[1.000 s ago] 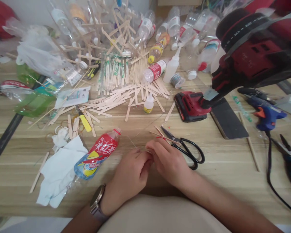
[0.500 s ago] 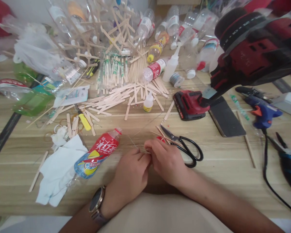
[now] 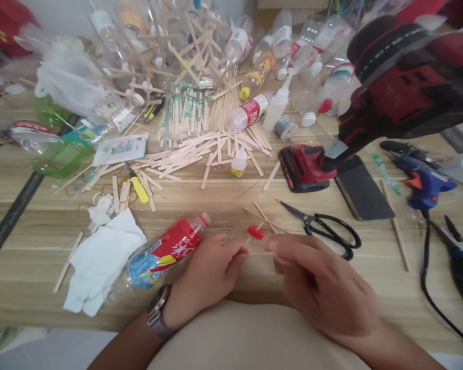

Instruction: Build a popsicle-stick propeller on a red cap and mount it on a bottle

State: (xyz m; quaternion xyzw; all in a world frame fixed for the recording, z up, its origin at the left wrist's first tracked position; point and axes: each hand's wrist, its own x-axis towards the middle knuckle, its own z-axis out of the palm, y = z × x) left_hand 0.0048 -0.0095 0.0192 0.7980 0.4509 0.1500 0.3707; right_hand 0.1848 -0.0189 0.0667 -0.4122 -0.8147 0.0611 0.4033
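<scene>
My left hand (image 3: pixel 216 264) rests near the table's front edge, thumb and forefinger closed together; anything between them is too small to make out. Just beyond its fingertips is a red bottle cap (image 3: pixel 256 233) with a thin stick through it. My right hand (image 3: pixel 324 285), a little blurred, hovers to the right with fingers curled and tips close to the cap; what they hold, if anything, is hidden. Thin wooden sticks (image 3: pixel 268 218) lie crossed behind the cap. Black-handled scissors (image 3: pixel 312 221) lie beyond my right hand. An iced tea bottle (image 3: pixel 170 252) lies beside my left hand.
A red cordless drill (image 3: pixel 401 82) stands at right, near a phone (image 3: pixel 364 187), glue gun (image 3: pixel 424 177) and pliers (image 3: pixel 461 262). Craft sticks (image 3: pixel 189 156), a small glue bottle (image 3: pixel 238 163) and plastic bottles (image 3: pixel 250 110) fill the back. White gloves (image 3: pixel 102 257) lie left.
My hands, together before, have moved apart, the right one going right and nearer. The red cap now shows fully between them. The scissors lie farther right, and the tea bottle has rolled slightly.
</scene>
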